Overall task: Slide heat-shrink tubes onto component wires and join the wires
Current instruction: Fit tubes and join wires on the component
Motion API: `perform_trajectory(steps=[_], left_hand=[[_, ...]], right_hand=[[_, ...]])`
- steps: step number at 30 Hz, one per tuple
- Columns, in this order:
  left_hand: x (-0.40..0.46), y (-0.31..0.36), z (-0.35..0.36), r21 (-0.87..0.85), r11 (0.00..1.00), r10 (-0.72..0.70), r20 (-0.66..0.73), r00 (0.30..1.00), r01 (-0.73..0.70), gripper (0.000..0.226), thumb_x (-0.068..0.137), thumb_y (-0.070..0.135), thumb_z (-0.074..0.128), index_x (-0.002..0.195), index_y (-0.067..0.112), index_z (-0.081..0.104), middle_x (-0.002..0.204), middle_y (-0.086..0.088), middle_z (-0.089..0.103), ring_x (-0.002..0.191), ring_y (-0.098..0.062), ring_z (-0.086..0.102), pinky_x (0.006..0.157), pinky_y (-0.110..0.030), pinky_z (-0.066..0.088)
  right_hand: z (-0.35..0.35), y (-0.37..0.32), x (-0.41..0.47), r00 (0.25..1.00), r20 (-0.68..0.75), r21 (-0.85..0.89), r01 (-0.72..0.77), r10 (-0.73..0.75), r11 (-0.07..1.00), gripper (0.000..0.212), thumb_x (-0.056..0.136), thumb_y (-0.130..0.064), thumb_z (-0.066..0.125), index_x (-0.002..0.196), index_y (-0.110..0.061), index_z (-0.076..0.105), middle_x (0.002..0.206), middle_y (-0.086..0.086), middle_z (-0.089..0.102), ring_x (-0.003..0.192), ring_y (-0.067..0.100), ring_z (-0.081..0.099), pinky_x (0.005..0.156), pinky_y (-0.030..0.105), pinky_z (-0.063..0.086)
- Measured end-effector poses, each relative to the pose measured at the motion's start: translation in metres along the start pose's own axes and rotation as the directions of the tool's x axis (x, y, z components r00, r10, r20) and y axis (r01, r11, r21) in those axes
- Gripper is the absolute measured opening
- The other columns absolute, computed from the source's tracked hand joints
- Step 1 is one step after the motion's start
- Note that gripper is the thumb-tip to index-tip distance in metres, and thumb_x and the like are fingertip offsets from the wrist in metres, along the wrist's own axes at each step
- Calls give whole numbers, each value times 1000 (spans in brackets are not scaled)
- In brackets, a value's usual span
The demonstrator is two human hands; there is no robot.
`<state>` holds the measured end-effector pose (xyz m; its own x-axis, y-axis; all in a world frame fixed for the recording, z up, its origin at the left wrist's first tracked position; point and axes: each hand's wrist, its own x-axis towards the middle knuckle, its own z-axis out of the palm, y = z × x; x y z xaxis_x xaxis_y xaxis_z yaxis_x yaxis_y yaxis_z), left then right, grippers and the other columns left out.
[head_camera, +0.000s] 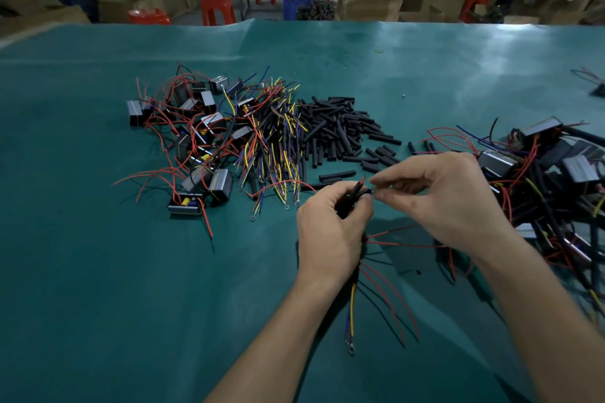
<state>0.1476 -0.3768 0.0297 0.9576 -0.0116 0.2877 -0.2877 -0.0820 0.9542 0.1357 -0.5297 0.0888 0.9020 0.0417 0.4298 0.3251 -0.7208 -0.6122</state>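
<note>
Head view: the left hand curls round a bundle of wires sheathed in black tube, red tips poking out above its fingers. Its grip is tight, while the right hand pinches the wire ends between thumb and forefinger, just touching the left. Red leads and a yellow-and-blue wire with a ring terminal trail below the left wrist toward the near edge of the bench — green matting, no writing legible. Beyond the hands lies a heap of black heat-shrink tubes. Left of it — boxy components tangled in coloured wires; another pile sits at the right edge.
</note>
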Motion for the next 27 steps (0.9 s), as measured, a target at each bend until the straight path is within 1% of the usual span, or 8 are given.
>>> perform_trajectory(steps=[3,6,11,13,17,23,25,27], left_hand=[[-1,1,0,-3,1000,1,4,1000,-1,10,88,12,69,79,15,71,69,-3,64,65,-3,49,66,-32,47],[-1,3,-1,10,1000,-1,-1,1000,1,11,87,10,69,78,15,71,69,-2,64,65,-3,49,66,-32,48],[-1,4,-1,75,997,5,-4,1000,-5,12,85,9,71,77,18,73,67,13,60,65,2,50,67,-24,45],[-3,5,0,124,992,35,-3,999,-34,10,84,10,72,79,19,74,70,11,63,66,2,53,69,-24,46],[-5,5,0,112,993,35,-9,999,-34,9,82,11,73,85,18,78,79,5,71,75,-8,64,74,-30,53],[-6,5,-1,132,990,46,7,999,-46,8,83,12,72,82,19,77,76,6,67,71,-3,58,69,-23,46],[-6,4,-2,144,988,53,-15,999,-50,9,83,13,73,79,20,75,73,7,65,69,0,55,67,-19,43],[-5,4,-2,146,988,51,-34,998,-46,9,83,14,73,78,21,75,72,7,65,68,-1,55,67,-20,44]], right_hand=[[-1,-3,0,998,9,-61,55,-55,997,13,79,-14,86,91,-21,84,80,-13,74,73,5,68,67,11,49],[-2,-7,1,991,42,-173,130,-124,976,8,81,-14,85,88,-17,83,78,-7,71,72,9,62,66,10,43],[1,-15,-1,992,76,-302,118,-100,946,7,79,-14,81,77,-19,77,72,-9,63,68,15,59,69,34,50],[4,-17,-1,998,66,-304,7,13,953,13,78,-17,78,69,-24,72,64,-11,62,66,14,59,68,35,51],[9,-13,1,947,12,-176,-314,321,933,22,75,-22,74,54,-21,67,42,-14,52,46,6,49,45,14,33],[8,-8,3,811,200,254,-585,550,770,20,78,-10,70,59,-8,70,49,3,48,44,18,45,39,24,36],[5,-6,3,852,243,232,-515,464,825,24,82,-10,75,59,-13,72,50,0,54,45,14,49,42,26,40],[0,-5,2,945,179,47,-285,273,957,15,81,-13,79,68,-20,76,57,-7,65,51,7,55,53,17,44]])
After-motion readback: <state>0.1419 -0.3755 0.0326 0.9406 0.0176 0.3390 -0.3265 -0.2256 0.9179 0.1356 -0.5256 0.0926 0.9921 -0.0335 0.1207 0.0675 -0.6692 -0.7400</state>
